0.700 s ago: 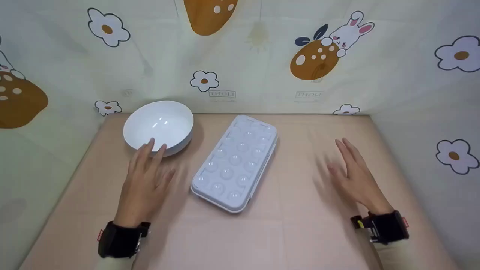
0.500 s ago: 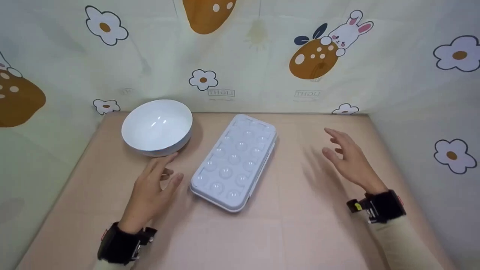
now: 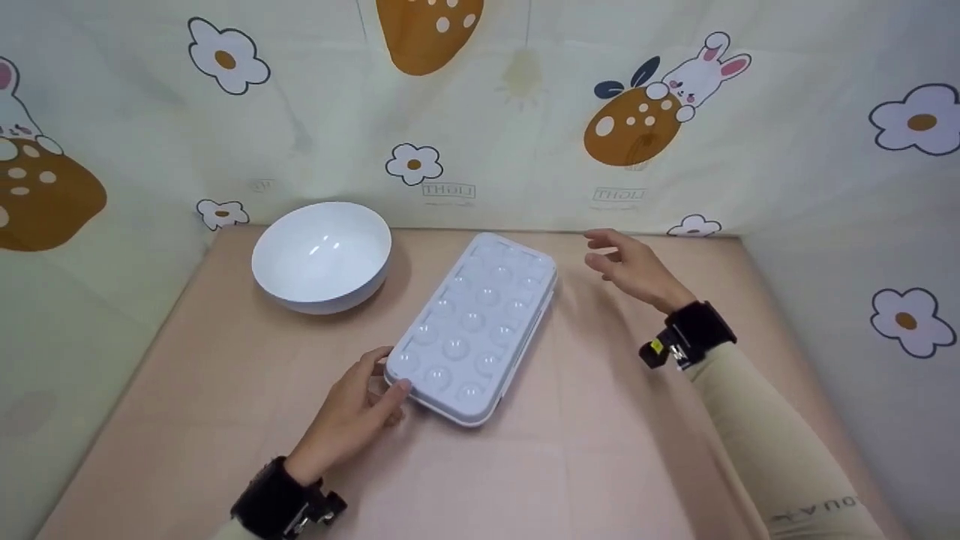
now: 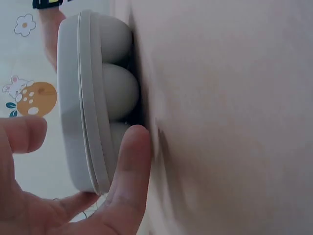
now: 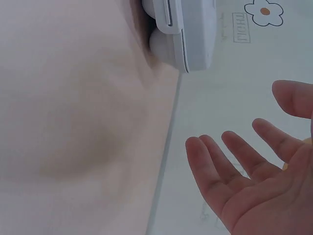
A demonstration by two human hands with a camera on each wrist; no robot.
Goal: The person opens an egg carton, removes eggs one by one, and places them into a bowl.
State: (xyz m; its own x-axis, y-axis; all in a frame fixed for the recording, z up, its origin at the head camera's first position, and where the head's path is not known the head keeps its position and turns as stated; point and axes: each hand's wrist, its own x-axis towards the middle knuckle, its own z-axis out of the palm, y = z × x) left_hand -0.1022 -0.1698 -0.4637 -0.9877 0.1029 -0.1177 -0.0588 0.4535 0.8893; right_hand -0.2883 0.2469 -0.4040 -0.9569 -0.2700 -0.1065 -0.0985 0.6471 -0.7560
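Observation:
A pale grey lidded plastic egg box [image 3: 471,322] lies at a slant on the table, with domed bumps on its lid and round cups underneath. My left hand [image 3: 352,420] is at its near left corner. In the left wrist view the thumb [image 4: 29,134] stands off the lid, and a finger [image 4: 133,156] lies alongside the lower edge; whether it touches is hard to tell. To the right of the box's far end, my right hand [image 3: 634,266] hovers with loosely bent fingers and holds nothing. The right wrist view shows its fingers [image 5: 210,171] apart from the box.
A white bowl [image 3: 322,255] stands at the back left of the table, left of the box. Behind the table [image 3: 480,487] hangs a patterned cloth [image 3: 315,97], which also borders both sides.
My left hand has moved from beside the bowl, rightward and nearer, to the box's corner. My right hand has moved left and farther back, towards the box's far end. Bowl and box stay put.

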